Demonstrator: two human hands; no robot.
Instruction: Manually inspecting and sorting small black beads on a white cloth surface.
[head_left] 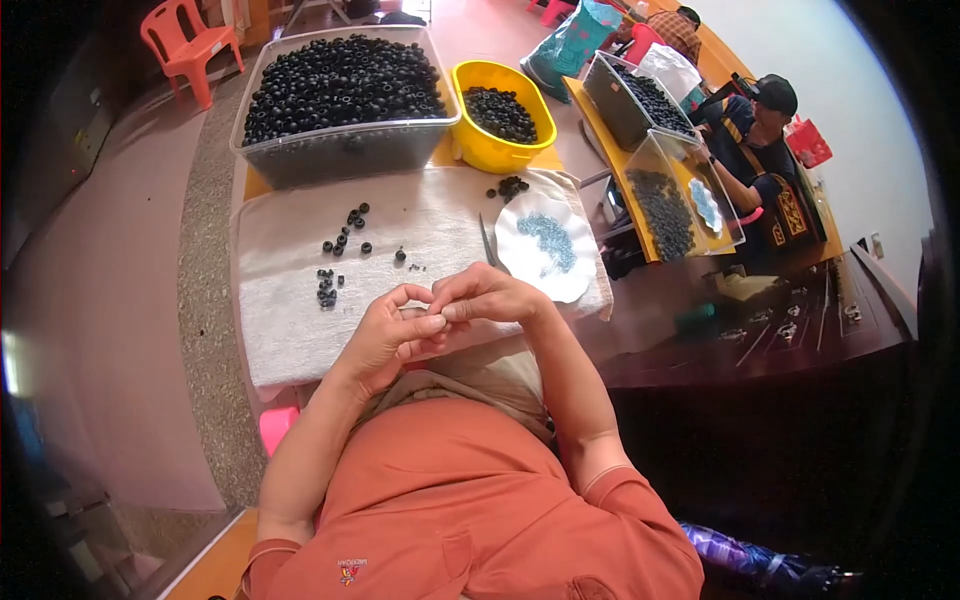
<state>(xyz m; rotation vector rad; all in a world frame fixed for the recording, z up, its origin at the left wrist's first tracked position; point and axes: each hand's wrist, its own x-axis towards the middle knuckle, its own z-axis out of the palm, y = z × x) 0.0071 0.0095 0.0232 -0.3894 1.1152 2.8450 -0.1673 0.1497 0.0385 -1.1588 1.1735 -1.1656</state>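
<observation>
Above the near edge of a cloth-covered table, my left hand (380, 338) and my right hand (492, 297) meet, thumbs and fingertips pinched together. Whatever lies between the fingertips is too small to make out. Small black ring-shaped parts (342, 240) lie scattered on the white cloth (285, 265) beyond my left hand, with a few tiny dark bits near the fingers. Just past my right hand stands a white wavy-rimmed plate (515, 272) holding many small pale-blue pieces (548, 240). A slim dark pointed tool (488, 240) rests against the plate's left side.
A clear bin (340, 135) heaped with black parts and a yellow tub (500, 155) stand at the table's far side. To the right, a person (760, 130) sits at another table with bins (655, 195). A red chair (190, 50) stands far left.
</observation>
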